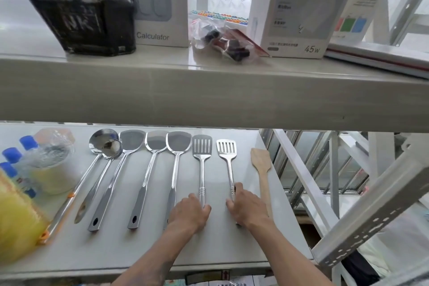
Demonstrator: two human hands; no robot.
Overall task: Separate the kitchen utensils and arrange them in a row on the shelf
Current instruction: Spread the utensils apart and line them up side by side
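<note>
hands on the shelf (220, 246): left hand (189, 213) and right hand (247, 206) each curled round a slotted spatula handle

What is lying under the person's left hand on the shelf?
The handle end of a slotted spatula runs under the left hand. The handle's tip is covered, so its end cannot be seen.

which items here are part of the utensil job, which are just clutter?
Job items:
two steel ladles
three solid steel spatulas
two slotted steel spatulas, held by the left hand and right hand
wooden spatula
lower white shelf

Clutter:
blue-capped bottles
yellow bag
white calculator box
white charger box
black container
</note>
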